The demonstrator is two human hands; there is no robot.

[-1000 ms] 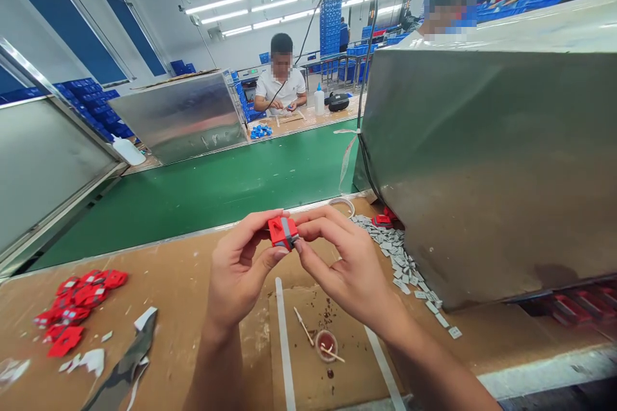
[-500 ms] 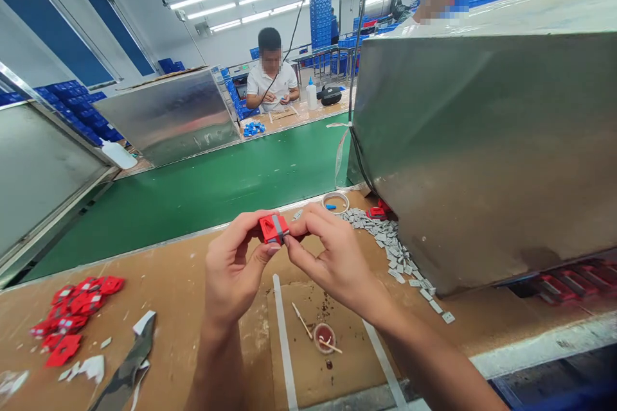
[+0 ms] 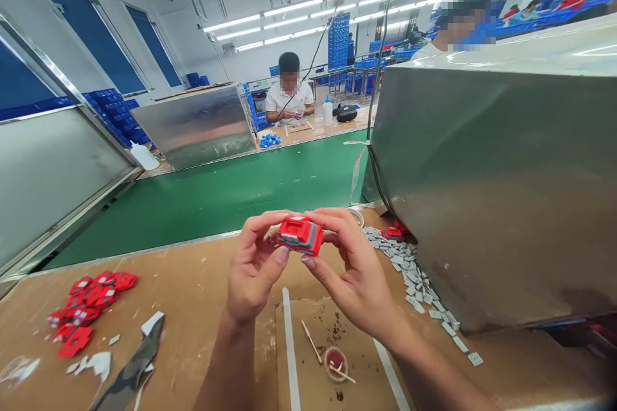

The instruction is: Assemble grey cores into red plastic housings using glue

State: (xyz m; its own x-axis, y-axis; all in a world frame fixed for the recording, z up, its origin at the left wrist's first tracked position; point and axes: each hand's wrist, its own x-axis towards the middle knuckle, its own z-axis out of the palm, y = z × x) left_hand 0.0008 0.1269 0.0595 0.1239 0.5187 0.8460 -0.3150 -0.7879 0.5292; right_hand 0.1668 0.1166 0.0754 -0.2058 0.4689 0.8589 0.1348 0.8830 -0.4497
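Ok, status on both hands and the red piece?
Left hand, right hand both gripping red-and-gray piece. Piece raised above table. Small cup nearby, not in the way.

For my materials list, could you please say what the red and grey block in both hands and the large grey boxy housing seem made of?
Red and grey block: probably moulded plastic, smooth and perhaps faintly glossy, judging by its even colour and crisp edges. Large grey boxy housing: likely sheet metal, dull, given the blurred brownish reflections on its side.
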